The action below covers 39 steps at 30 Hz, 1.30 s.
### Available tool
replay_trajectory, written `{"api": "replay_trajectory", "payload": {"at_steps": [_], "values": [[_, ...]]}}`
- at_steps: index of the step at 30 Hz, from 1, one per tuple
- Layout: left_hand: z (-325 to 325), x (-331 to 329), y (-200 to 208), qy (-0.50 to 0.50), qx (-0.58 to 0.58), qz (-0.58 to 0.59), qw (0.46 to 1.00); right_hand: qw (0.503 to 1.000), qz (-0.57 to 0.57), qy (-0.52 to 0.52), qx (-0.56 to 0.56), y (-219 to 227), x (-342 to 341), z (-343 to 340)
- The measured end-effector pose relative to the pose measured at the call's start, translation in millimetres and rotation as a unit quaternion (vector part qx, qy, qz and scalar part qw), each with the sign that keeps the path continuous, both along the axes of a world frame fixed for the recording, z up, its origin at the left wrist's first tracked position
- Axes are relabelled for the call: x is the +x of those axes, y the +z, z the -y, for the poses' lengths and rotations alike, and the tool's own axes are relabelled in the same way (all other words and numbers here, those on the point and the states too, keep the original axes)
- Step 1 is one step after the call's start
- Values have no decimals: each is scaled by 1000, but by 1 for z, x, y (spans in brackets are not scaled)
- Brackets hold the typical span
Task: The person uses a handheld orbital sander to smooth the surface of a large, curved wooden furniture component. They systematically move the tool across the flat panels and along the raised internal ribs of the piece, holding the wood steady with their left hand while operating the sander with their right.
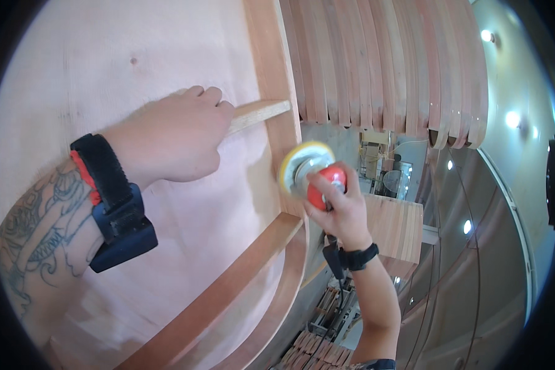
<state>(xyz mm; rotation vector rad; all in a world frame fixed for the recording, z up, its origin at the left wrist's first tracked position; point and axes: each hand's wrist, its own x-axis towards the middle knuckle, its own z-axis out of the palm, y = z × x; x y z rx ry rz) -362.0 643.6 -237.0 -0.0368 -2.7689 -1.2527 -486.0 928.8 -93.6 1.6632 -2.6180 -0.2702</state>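
My right hand [342, 206] grips a round disc sander [317, 176] with a red top and a yellow-edged pad. Its pad is held on edge against, or very close to, the outer side of a wooden frame rail [280, 145]; contact cannot be made out. My left hand [172, 132] is closed over the inner end of a pale wooden crosspiece [259, 114], whose other end meets that rail. Under the left hand lies a broad pale wood panel [135, 37]. The left fingertips are hidden beneath the fist.
A longer wooden brace [222, 280] crosses the panel, beside a curved edge strip [277, 302]. Stacked curved wooden pieces [388, 61] stand beyond the rail. A black cord [341, 293] hangs below the sander. Further off are a wooden block stack [391, 228] and some equipment [385, 166].
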Motion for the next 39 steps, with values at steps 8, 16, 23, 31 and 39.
{"api": "replay_trajectory", "payload": {"at_steps": [8, 16, 23, 31, 39], "values": [[1, -8, 1, -30, -4, 48, 998, 995, -88, -52, -3, 2, 34, -77], [-1, -8, 2, -31, -8, 57, 998, 989, 8, -124, -76, -5, 2, -89], [-2, -7, 2, -30, -5, 39, 999, 993, 45, -48, -99, -10, -46, 14], [1, -6, 1, -36, 5, 31, 999, 966, 73, -190, -162, -21, -86, 117], [2, -5, 1, -26, 2, 52, 998, 901, 118, -376, -178, -41, -86, 34]]}}
